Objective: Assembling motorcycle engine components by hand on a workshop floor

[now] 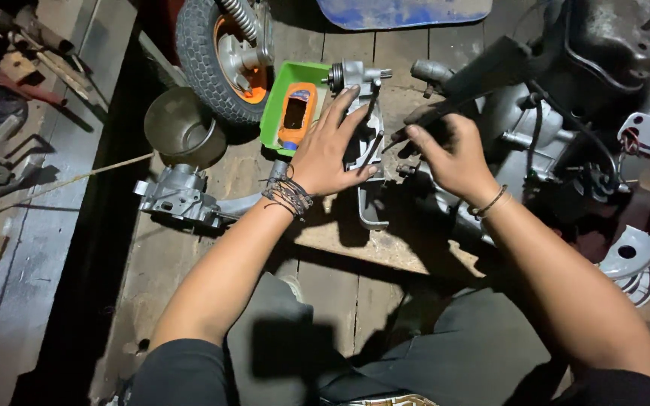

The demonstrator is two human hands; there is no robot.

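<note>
My left hand [326, 150] lies flat, fingers spread, on a grey cast-metal casing [364, 131] that stands on a wooden board. Cord bracelets wrap that wrist. My right hand [449, 154] is curled around a dark tool or handle [445, 101] pressed against a grimy engine block [536, 128] to the right. Its fingertips are hidden in shadow. A thin band sits on the right wrist.
A green tray [274, 105] holding an orange and blue object sits behind the casing. A small wheel with an orange hub [223, 56], a metal bowl [182, 128] and another grey casting [178, 197] lie to the left. Wires hang off the engine at right.
</note>
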